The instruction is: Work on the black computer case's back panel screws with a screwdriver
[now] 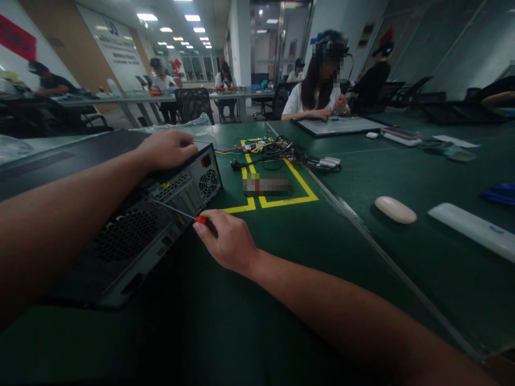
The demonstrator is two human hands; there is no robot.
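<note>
A dark desktop computer case (64, 155) lies on the green table at the left, its rear panel with fan grille and slots facing me. On the case's upper rear edge, my left hand (171, 149) presses down with bent fingers, gripping it. My right hand (229, 238) pinches the orange-red handle of a screwdriver (200, 219) between thumb and fingers. The thin metal shaft reaches left across the rear panel towards the slot area. Whether its tip sits in a screw is too dim and small to tell.
Tangled cables (281, 150) and a blurred-out object (267, 186) lie by yellow tape (289, 201). Rightward are a computer mouse (395, 209), a long white object (472, 228) and a table seam (354, 214). Opposite, a person (317, 91) works over a flat panel (338, 126).
</note>
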